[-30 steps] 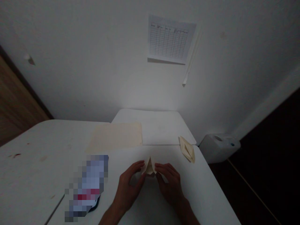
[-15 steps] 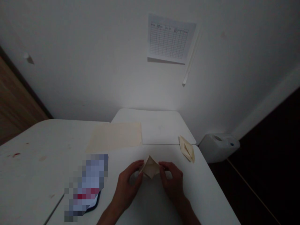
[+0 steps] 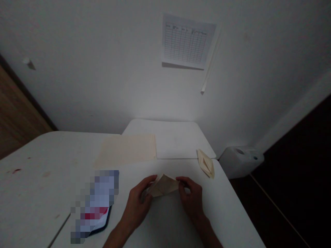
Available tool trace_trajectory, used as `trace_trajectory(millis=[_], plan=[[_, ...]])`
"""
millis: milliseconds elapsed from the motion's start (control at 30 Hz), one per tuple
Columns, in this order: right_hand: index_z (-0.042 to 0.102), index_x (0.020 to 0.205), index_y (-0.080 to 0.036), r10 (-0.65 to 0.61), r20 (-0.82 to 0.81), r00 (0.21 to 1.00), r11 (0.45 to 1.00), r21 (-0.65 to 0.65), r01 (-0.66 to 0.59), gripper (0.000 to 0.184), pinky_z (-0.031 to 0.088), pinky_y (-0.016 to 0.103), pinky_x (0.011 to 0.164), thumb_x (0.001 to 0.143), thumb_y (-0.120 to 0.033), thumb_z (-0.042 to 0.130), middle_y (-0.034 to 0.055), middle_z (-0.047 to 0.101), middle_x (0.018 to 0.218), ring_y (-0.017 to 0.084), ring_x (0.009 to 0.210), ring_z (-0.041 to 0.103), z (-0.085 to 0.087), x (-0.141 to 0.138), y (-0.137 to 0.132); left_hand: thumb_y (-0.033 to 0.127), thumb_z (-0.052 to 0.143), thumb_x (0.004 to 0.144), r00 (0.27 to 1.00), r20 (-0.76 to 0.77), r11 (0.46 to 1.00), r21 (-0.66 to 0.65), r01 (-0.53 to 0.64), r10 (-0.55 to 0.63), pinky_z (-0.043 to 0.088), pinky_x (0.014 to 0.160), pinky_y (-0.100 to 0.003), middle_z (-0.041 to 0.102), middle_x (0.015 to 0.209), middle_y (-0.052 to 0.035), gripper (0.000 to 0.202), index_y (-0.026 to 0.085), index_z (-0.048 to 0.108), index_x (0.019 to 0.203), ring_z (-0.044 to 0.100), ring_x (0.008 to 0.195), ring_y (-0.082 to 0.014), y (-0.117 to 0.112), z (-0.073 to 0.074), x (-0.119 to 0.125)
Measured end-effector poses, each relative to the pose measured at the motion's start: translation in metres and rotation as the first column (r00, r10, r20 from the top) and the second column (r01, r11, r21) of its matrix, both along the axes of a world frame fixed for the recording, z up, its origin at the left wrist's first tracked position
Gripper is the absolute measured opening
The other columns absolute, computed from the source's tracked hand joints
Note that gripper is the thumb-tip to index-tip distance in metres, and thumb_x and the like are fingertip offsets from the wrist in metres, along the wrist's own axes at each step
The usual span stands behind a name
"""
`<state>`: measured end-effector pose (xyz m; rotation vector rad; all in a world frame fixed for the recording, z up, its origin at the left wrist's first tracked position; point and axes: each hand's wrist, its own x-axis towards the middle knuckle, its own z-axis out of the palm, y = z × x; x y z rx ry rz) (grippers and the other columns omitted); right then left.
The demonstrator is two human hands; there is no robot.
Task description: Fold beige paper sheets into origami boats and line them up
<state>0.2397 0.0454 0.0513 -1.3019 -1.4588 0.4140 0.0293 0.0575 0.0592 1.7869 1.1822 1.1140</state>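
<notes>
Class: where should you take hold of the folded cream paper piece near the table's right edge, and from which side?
Probably pinch the folded paper piece along its long middle, coming from the left with the right hand: it lies narrow and slanted, and the table edge close on its right leaves little room.

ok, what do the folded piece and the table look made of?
The folded piece looks like matte cream paper: thin edges, sharp creases. The table looks like smooth white plastic, slight sheen, a few marks; laminate is possible in this dim light.
</notes>
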Motion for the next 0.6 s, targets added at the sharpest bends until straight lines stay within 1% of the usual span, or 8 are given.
trace_trajectory(millis=[100,267,367,467,600], plan=[[0.070,0.090,-0.019,0.002,-0.020,1.000,1.000,-0.018,-0.003,0.021,0.055,0.026,0.069,0.080,-0.016,0.052,0.0036,0.073,0.084,0.017,0.073,0.069,0.000,0.000,0.000,0.014,0.045,0.069,1.000,-0.021,1.000,0.001,-0.016,0.016,0.049,0.096,-0.043,0.068,0.117,-0.0084,0.054,0.018,0.061,0.120,0.065,0.106,-0.0245,0.000,0.000,-0.001],[0.070,0.093,-0.020,0.063,-0.001,0.998,0.997,-0.050,-0.063,0.026,0.054,0.026,0.072,0.079,-0.013,0.049,0.0037,0.073,0.089,0.018,0.078,0.068,-0.002,0.001,0.001,0.011,0.042,0.065,0.993,-0.111,0.997,0.075,-0.026,0.034,0.046,0.100,-0.045,0.067,0.119,-0.0071,0.061,0.019,0.060,0.122,0.062,0.111,-0.0239,0.000,-0.008,-0.001],[0.070,0.094,-0.020,0.084,0.007,0.996,0.994,-0.066,-0.084,0.027,0.053,0.026,0.072,0.078,-0.012,0.049,0.0034,0.072,0.089,0.017,0.078,0.068,-0.004,0.001,0.002,0.011,0.043,0.069,0.989,-0.136,0.994,0.107,-0.037,0.052,0.049,0.097,-0.042,0.068,0.118,-0.0072,0.056,0.019,0.061,0.121,0.063,0.109,-0.0228,0.001,-0.011,0.001],[0.070,0.092,-0.020,0.094,0.014,0.995,0.993,-0.072,-0.092,0.025,0.053,0.025,0.070,0.079,-0.013,0.051,0.0031,0.072,0.087,0.017,0.075,0.068,-0.004,0.001,0.002,0.012,0.044,0.074,0.986,-0.147,0.987,0.152,-0.060,0.082,0.053,0.092,-0.037,0.069,0.113,-0.0068,0.048,0.020,0.061,0.118,0.066,0.104,-0.0213,0.002,-0.015,0.003],[0.069,0.090,-0.020,0.103,0.036,0.994,0.992,-0.071,-0.100,0.020,0.053,0.026,0.070,0.079,-0.014,0.053,0.0032,0.071,0.086,0.017,0.075,0.067,-0.002,-0.001,0.002,0.013,0.047,0.080,0.977,-0.189,0.971,0.234,-0.051,0.097,0.055,0.089,-0.035,0.069,0.111,-0.0059,0.039,0.022,0.060,0.117,0.066,0.102,-0.0202,0.003,-0.021,0.003]])
